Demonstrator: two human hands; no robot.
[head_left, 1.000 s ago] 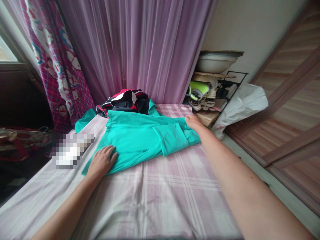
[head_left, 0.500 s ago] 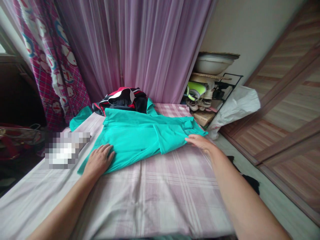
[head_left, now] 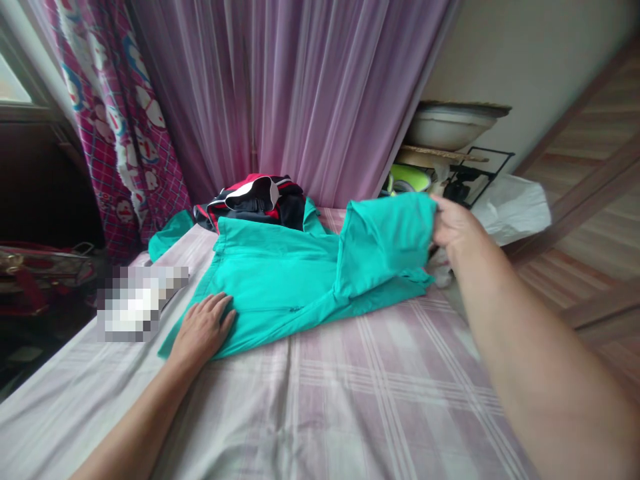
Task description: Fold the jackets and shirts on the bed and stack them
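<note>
Your bed (head_left: 350, 400) with the pink plaid sheet carries everything; plenty of bare sheet lies on your side of both hands, open room to work. The purple curtain (head_left: 300, 87) closes off the far side, so no room beyond the clothes.

The teal shirt (head_left: 280, 280) is spread flat across the middle of the bed, between your two hands, its near hem running at an angle toward you. Your left hand (head_left: 203, 328) lies palm down on the shirt's near left corner, fingers spread and relaxed, gripping nothing; it looks like an anchor, keeping the cloth from sliding. Your right hand (head_left: 453, 227) is closed on the shirt's right-side flap, pinching its top edge and holding it up off the bed, so the flap hangs as a raised panel, probably mid-fold. The bed's right edge sits just under that hand.

Beyond the left hand, a dark red-and-white garment (head_left: 255, 200) is bunched at the shirt's collar end. Past the right hand, a rack (head_left: 450, 167) with a basin and a white plastic bag (head_left: 510, 207) crowd the bedside.
</note>
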